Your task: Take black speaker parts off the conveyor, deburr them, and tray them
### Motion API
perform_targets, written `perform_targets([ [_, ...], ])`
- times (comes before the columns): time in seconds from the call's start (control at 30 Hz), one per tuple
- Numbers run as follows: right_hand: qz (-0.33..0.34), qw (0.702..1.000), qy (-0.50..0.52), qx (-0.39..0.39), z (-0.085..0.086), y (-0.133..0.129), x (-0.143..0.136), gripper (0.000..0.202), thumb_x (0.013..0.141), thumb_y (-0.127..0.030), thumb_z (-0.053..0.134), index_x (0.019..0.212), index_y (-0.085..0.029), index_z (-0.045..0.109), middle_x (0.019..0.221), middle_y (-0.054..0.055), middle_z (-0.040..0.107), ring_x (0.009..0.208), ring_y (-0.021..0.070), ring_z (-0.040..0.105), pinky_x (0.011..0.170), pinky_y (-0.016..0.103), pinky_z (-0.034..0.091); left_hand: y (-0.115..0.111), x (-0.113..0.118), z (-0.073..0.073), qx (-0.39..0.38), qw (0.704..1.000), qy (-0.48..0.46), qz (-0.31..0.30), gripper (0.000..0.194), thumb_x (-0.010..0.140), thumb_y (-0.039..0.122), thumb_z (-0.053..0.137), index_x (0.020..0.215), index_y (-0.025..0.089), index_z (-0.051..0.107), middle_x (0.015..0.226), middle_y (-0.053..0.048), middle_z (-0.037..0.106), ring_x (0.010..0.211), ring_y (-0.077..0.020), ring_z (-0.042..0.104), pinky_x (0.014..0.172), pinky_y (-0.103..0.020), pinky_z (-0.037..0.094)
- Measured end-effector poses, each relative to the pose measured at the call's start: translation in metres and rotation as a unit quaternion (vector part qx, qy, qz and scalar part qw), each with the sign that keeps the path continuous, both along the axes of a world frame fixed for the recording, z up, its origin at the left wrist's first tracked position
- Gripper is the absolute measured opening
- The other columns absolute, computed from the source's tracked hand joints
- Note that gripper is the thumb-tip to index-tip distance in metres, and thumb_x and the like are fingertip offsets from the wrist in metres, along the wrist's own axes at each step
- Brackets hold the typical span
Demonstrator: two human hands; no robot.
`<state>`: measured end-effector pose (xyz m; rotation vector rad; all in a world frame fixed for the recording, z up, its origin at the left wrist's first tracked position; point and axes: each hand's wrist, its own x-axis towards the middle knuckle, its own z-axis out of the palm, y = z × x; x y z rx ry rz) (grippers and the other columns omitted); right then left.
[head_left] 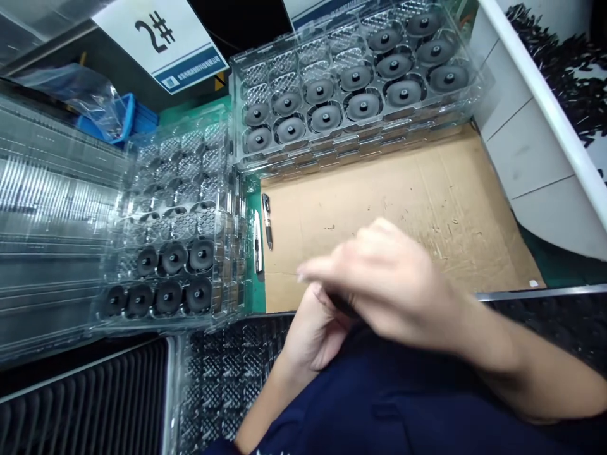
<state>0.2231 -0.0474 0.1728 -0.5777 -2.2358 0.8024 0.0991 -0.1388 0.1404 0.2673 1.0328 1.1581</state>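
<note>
Over the near edge of the cardboard sheet (393, 189), my two hands come together in front of my body. My left hand (320, 335) is lower, its fingers curled around something dark that is mostly covered. Blurred by motion, my right hand (393, 281) lies across the top with bent fingers. A dark patch (345, 304) shows between the palms; its kind is hidden. Black round parts with a small raised centre sit in the clear plastic tray (327, 140) beyond the cardboard. More of them fill the near rows of the left tray stack (222, 253).
A pen (267, 221) and a utility knife (257, 243) lie along the cardboard's left edge. At right stands a white bin (526, 120) of small black pieces. A blue box (130, 120) and a "2#" sign (161, 44) are at the back left.
</note>
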Motion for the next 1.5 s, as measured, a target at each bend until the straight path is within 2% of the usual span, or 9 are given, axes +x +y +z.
perform_targets([
  [0.13,-0.195,0.965,-0.083,-0.154,-0.052,0.023,0.016,0.021,0.087,-0.025,0.053,0.103,-0.021,0.066,0.096,0.001,0.067,0.075,0.0136,0.059,0.065,0.027,0.043,-0.001,-0.006,-0.003,0.027,0.996,-0.086,0.014,0.059,0.08,0.043,0.063,0.134,0.034,0.039,0.125,-0.006,0.058,0.109,-0.0269,0.06,0.09,-0.036,0.052],
  [0.27,-0.133,0.946,-0.156,-0.253,-0.107,-0.005,0.035,0.024,0.089,-0.028,0.048,0.106,-0.023,0.065,0.1,0.002,0.067,0.089,0.0172,0.061,0.075,0.029,0.047,-0.001,-0.011,-0.006,0.03,0.991,-0.124,0.048,0.054,0.082,0.039,0.06,0.132,0.031,0.042,0.132,-0.01,0.053,0.115,-0.0279,0.055,0.093,-0.034,0.049],
  [0.37,-0.096,0.941,-0.159,-0.283,-0.12,-0.031,0.042,0.024,0.091,-0.029,0.046,0.103,-0.022,0.065,0.09,0.002,0.067,0.082,0.0155,0.062,0.072,0.028,0.048,0.003,-0.014,-0.009,0.024,0.988,-0.135,0.065,0.055,0.08,0.042,0.061,0.131,0.03,0.043,0.133,-0.011,0.051,0.117,-0.0285,0.054,0.093,-0.034,0.048],
  [0.57,-0.212,0.953,-0.047,-0.21,-0.054,-0.015,0.021,0.026,0.09,-0.025,0.05,0.114,-0.024,0.059,0.108,0.001,0.063,0.084,0.0132,0.059,0.067,0.025,0.046,0.005,-0.011,-0.012,0.028,0.991,-0.114,0.064,0.057,0.08,0.04,0.063,0.132,0.028,0.044,0.131,-0.011,0.053,0.114,-0.0282,0.056,0.092,-0.037,0.049],
  [0.73,-0.063,0.992,-0.01,-0.107,-0.009,-0.016,-0.012,0.023,0.09,-0.016,0.045,0.107,-0.014,0.06,0.093,0.005,0.064,0.084,0.0155,0.057,0.078,0.03,0.045,0.002,-0.009,-0.016,0.018,0.995,-0.055,0.077,0.051,0.082,0.031,0.064,0.13,0.024,0.048,0.121,-0.01,0.06,0.11,-0.0243,0.057,0.088,-0.031,0.05],
  [0.83,0.04,0.983,-0.065,-0.167,-0.008,-0.015,-0.018,0.021,0.09,-0.013,0.043,0.1,-0.017,0.062,0.087,0.001,0.063,0.077,0.0115,0.057,0.07,0.024,0.045,0.0,-0.009,-0.018,0.012,0.994,-0.025,0.11,0.049,0.08,0.022,0.066,0.126,0.025,0.051,0.118,-0.008,0.061,0.104,-0.0207,0.06,0.082,-0.026,0.052],
  [1.0,-0.084,0.994,0.003,-0.072,-0.013,-0.024,-0.016,0.024,0.089,-0.013,0.045,0.109,-0.011,0.059,0.095,0.008,0.063,0.085,0.0171,0.056,0.079,0.032,0.045,-0.001,-0.01,-0.016,0.048,0.993,-0.029,0.108,0.04,0.079,0.02,0.068,0.118,0.022,0.058,0.103,-0.005,0.066,0.096,-0.018,0.063,0.081,-0.025,0.052],
  [1.13,-0.003,0.99,0.016,-0.14,-0.011,-0.032,-0.012,0.022,0.089,-0.011,0.047,0.106,-0.014,0.06,0.09,0.004,0.063,0.08,0.0123,0.057,0.075,0.026,0.046,0.0,-0.012,-0.013,0.059,0.993,-0.019,0.102,0.043,0.083,0.011,0.059,0.123,0.025,0.053,0.119,-0.006,0.061,0.105,-0.0204,0.061,0.088,-0.029,0.051],
  [1.5,-0.044,0.997,-0.015,-0.063,-0.02,-0.038,0.01,0.023,0.086,-0.008,0.049,0.106,-0.011,0.059,0.088,0.006,0.063,0.078,0.0141,0.054,0.073,0.029,0.043,0.001,-0.017,-0.003,0.063,0.994,-0.047,0.069,0.052,0.068,0.033,0.078,0.116,0.025,0.06,0.114,-0.005,0.064,0.097,-0.0195,0.064,0.081,-0.024,0.054],
])
